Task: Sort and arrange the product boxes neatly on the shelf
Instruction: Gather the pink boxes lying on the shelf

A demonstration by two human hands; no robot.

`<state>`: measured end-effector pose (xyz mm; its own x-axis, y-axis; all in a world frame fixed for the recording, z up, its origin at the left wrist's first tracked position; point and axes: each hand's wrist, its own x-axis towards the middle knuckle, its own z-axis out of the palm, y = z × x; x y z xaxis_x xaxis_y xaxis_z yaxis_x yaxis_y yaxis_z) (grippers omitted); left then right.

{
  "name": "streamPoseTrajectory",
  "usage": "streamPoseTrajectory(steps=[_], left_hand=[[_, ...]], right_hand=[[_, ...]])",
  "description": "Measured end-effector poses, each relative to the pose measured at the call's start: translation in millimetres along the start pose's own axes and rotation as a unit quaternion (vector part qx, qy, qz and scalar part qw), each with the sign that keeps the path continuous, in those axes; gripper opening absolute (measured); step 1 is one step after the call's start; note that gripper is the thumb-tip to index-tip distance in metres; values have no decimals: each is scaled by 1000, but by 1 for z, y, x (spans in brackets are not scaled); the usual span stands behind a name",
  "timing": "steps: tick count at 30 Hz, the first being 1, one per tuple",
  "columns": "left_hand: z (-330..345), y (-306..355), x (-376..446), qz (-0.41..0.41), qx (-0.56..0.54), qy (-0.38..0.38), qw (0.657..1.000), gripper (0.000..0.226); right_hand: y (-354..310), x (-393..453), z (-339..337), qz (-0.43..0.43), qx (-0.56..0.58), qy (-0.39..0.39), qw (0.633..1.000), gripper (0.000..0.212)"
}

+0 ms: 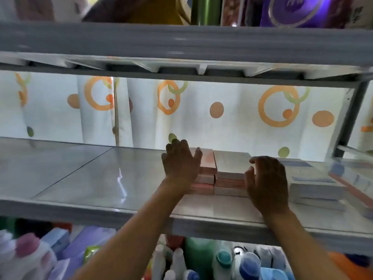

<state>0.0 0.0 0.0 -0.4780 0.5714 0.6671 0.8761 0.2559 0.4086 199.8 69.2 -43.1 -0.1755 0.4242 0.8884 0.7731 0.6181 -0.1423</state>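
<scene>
**Hands squaring pink boxes on shelf**

Left hand (180, 162), fingers straight, presses the left side of two stacks of pink boxes (218, 178) on the grey shelf (80, 178). Right hand (266, 182), fingers relaxed, touches their right side. Blue-white boxes (314, 190) sit just right.

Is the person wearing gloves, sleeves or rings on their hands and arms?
No gloves: the left hand and the right hand are both bare. No sleeves show either; both forearms are uncovered right down to the bottom edge of the picture. I see no watch, bracelet or ring, though the picture is a little blurry, so a thin ring could be missed.
</scene>
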Motion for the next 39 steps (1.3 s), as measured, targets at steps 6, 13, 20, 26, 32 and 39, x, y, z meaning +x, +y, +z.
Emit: streamPoseTrajectory(steps=[6, 13, 20, 26, 32, 39], left_hand=[[-10, -23, 34, -117, -5, -284, 952, 63], [-17, -29, 48, -184, -68, -339, 920, 74], [-34, -35, 38, -194, -61, -323, 924, 60], [-58, -55, 43, -296, -157, -414, 847, 52], [-77, -88, 46, -333, -374, -378, 779, 27], [-64, -95, 40, -197, -578, -232, 757, 28]], right_hand=[[-2, -3, 0, -58, -41, -13, 997, 25], [-3, -5, -2, -74, -72, -12, 995, 19], [-5, -6, -6, -68, -57, -26, 996, 18], [-12, -3, -11, -76, -10, -58, 995, 14], [-37, 1, -17, -136, 57, -47, 988, 20], [-116, 37, 19, -55, 218, -33, 974, 18]])
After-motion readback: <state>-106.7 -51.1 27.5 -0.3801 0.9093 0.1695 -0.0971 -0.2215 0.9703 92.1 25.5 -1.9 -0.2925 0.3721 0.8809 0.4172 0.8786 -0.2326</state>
